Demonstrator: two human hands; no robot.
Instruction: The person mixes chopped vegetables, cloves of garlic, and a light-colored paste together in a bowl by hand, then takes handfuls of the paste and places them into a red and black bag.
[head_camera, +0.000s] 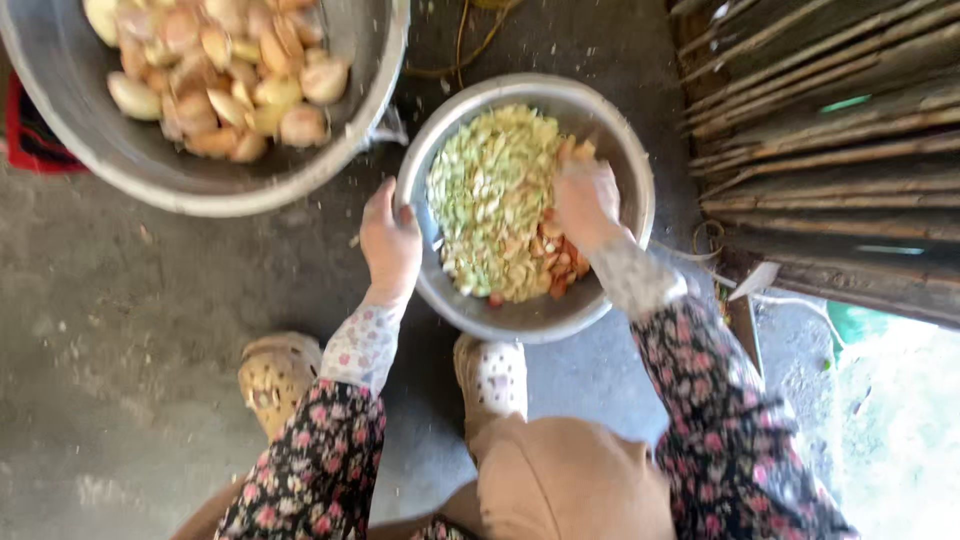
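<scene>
Small metal bowl sits on the concrete floor, just ahead of the person's feet. Left hand clasps the near-left rim, fingers curled over the edge, thumb outside. Right hand is inside the bowl, fingers spread open and pressed down into the chopped pieces, pale green with some orange bits under the palm.

Handling, as a judgement: thin steel, stiff and smooth, likely slippery if wet; the load looks loose and light and would shift if the bowl tips. The rim is the only real hold, best taken on opposite sides.

Beyond the left fingertips, a large metal basin of peeled pale chunks. Right of the right hand, a slatted wooden wall. Floor rough, gritty, scattered with scraps. Clog sandals below the wrists.
</scene>
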